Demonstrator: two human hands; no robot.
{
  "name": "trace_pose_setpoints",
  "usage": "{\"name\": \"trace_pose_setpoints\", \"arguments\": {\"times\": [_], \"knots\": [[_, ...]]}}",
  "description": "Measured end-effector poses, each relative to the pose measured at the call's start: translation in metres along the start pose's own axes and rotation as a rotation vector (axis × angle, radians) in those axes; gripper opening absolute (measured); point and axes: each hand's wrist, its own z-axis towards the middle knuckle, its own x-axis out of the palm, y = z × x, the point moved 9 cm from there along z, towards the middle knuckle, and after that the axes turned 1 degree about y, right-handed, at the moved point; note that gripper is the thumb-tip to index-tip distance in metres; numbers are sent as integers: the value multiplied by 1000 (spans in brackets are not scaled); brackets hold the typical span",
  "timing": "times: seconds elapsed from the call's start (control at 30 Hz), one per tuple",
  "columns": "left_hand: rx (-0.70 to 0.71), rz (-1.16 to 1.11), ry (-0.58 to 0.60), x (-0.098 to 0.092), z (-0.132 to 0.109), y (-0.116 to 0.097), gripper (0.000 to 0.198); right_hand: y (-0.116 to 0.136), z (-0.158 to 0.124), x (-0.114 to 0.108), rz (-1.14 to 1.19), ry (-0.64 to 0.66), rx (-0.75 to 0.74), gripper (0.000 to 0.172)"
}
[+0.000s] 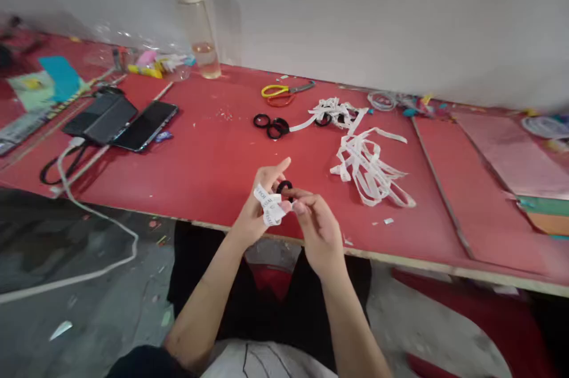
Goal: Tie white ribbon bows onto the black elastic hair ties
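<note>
Above the table's front edge, my left hand [260, 203] is closed around a white printed ribbon [270, 206], which wraps across its thumb side. Against it, my right hand [317, 224] pinches at the ribbon's end near the left thumb tip. A black ring [285, 186], like a hair tie, sits between the fingers of both hands; which fingers bear it is partly hidden. Farther back lie several more black rings [276, 128], one touching a strip of white ribbon. To the right is a loose heap of white ribbon [371, 167], with a second tangle [335, 112] behind it.
Yellow-and-red-handled pliers [288, 92] lie at the back of the red table [213, 170]. A tall water bottle [200, 28] stands by the wall. On the left are phones [144, 125] and a white cable [128, 230]; at right, a flat pink board [511, 153].
</note>
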Motion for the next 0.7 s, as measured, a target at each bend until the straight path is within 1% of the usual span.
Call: {"name": "trace_pose_setpoints", "arguments": {"times": [0.07, 0.17, 0.23, 0.3, 0.37, 0.43, 0.47, 0.53, 0.63, 0.7], "knots": [[28, 66, 39, 7, -1, -7, 64, -6, 5, -9, 4, -69, 34, 23], [72, 137, 66, 13, -1, -17, 65, -9, 7, -18, -22, -153, 36, 25], [83, 156, 52, 13, 0, -21, 63, -6, 5, -22, -59, -197, 2, 23], [41, 149, -5, 8, 0, -19, 59, 1, -1, -22, -58, -229, -76, 18], [-21, 125, -73, 2, 0, -14, 54, 9, -8, -17, 20, -207, -177, 16], [-72, 72, -122, -1, -1, -9, 50, 12, -13, -6, 163, -129, -229, 16], [-94, 33, -142, -2, -2, -7, 48, 10, -14, 0, 242, -88, -216, 17], [-131, -50, -170, -2, -2, -3, 46, 1, -14, 11, 394, -34, -132, 18], [-150, -123, -197, -5, -2, 1, 45, -16, -12, 22, 573, -15, 9, 20], [-150, -157, -195, -6, 0, 4, 44, -22, -10, 26, 644, -15, 48, 20]]}}
